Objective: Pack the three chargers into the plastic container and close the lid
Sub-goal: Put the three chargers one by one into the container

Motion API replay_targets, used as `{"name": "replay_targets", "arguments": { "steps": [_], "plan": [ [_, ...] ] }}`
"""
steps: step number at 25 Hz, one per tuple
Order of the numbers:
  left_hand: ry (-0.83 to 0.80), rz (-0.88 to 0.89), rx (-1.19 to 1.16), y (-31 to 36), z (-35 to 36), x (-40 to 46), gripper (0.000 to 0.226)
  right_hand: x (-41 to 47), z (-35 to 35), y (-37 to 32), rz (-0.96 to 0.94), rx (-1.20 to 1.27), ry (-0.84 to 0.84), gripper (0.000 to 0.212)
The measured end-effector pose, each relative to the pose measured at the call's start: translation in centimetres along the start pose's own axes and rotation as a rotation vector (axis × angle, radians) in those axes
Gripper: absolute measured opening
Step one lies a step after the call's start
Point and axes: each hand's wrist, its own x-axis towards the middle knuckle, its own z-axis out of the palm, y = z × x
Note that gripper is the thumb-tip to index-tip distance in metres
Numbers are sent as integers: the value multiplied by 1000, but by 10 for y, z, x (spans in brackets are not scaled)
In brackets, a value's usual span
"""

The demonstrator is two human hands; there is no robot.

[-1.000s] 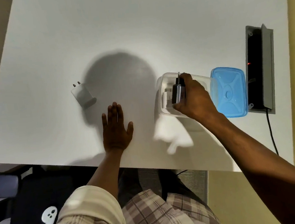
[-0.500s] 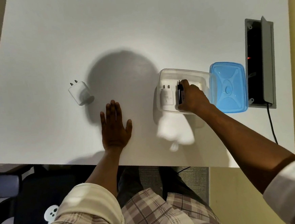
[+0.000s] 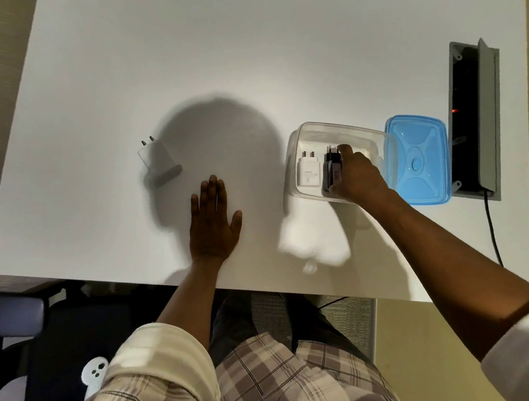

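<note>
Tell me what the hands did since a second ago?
The right hand lowered the black charger into the clear container, beside the white charger, fingers still on it. The left hand, other white charger and blue lid stayed put.

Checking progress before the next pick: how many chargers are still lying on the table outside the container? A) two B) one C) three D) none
B: one white charger lies left on the table; the other white one and the dark one are inside the container.
</note>
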Motion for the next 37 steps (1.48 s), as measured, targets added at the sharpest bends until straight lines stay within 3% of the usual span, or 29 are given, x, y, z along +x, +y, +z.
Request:
{"name": "replay_targets", "arguments": {
  "steps": [3, 6, 11, 17, 23, 31, 37],
  "plan": [
    [6, 10, -7, -19, -3, -13, 73, -16, -11, -14, 20, 41, 145, 64],
    [14, -43, -1, -43, -7, -31, 73, -36, -15, -43, -75, 112, 269, 45],
    [38, -159, -39, -79, -16, -49, 74, -50, 16, -121, -336, 164, 143, 40],
    [72, -260, -61, -112, -26, -39, 77, -26, 61, -223, -484, 83, -79, 63],
    [101, -264, -72, -116, -26, -35, 77, 4, 79, -296, -475, -50, -131, 94],
    [127, -263, -72, -119, -23, -36, 75, 2, 96, -306, -451, -153, -21, 73],
    [127, -264, -52, -119, -21, -36, 76, -12, 94, -249, -422, -85, -55, 69]
  ]
}}
